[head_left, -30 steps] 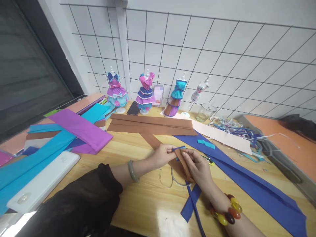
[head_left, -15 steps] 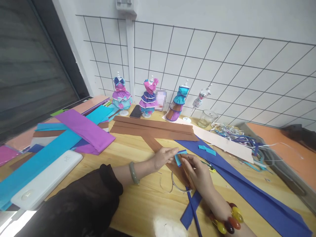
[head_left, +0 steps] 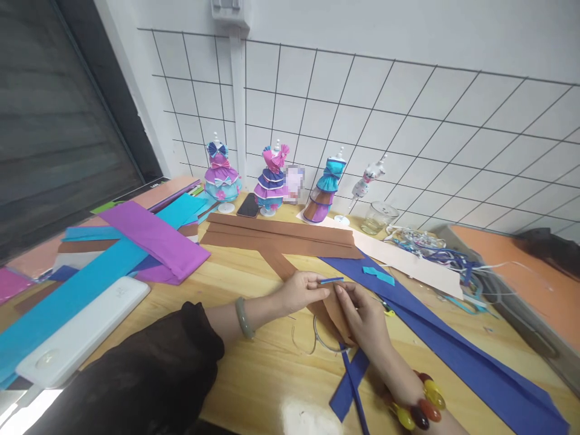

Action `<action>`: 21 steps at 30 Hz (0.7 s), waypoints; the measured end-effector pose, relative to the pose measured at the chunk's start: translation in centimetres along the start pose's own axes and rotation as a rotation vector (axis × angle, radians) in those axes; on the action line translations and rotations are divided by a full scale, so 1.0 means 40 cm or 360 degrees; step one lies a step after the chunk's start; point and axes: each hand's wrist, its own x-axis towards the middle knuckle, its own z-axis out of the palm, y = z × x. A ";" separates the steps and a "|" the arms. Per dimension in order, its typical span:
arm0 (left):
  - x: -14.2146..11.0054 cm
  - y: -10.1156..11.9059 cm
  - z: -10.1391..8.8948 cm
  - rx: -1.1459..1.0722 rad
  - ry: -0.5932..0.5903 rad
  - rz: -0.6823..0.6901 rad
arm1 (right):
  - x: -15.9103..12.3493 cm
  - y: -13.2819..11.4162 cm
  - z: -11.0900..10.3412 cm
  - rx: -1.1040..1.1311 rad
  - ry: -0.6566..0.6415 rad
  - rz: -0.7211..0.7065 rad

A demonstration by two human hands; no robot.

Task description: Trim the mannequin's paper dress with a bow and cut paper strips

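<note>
Between my hands is a small blue strip with turquoise on it [head_left: 332,280], lying across the top of a folded brown crepe-like piece [head_left: 336,314]. My left hand [head_left: 299,294] has its fingers closed at the strip's left end, the thumb pointing right. My right hand [head_left: 368,314] pinches the brown piece near its upper edge, and its fingertips meet the strip's right end. Below them on the table are a wire ring [head_left: 319,338] and crossed dark blue strips [head_left: 348,386]. Scissors [head_left: 388,310] lie partly hidden behind my right hand.
Miniature dress forms [head_left: 222,175] stand along the gridded wall, beside a glass jar [head_left: 379,217] and a phone [head_left: 248,205]. Brown [head_left: 281,235], blue [head_left: 444,338] and purple [head_left: 154,238] sheets surround the hands. A white power bank [head_left: 86,329] lies left; tangled scraps [head_left: 421,241] lie right.
The small strip was turned so its turquoise side showed half a second ago; now it lies edge-on over the brown piece. My hands stay close together. The view has tilted upward.
</note>
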 end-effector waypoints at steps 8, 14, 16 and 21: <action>0.005 -0.008 -0.003 -0.0095 -0.0012 0.0035 | 0.011 -0.018 0.002 0.0203 0.0205 -0.0064; 0.007 -0.015 -0.003 -0.0138 -0.0049 0.0097 | 0.009 -0.033 0.006 0.0612 0.0189 0.0148; 0.006 -0.012 -0.001 -0.0111 -0.0025 0.0071 | 0.005 -0.033 0.006 0.0602 0.0209 0.0173; 0.001 -0.002 0.004 0.0000 0.0016 0.0019 | 0.000 -0.029 0.003 0.0450 0.0216 0.0083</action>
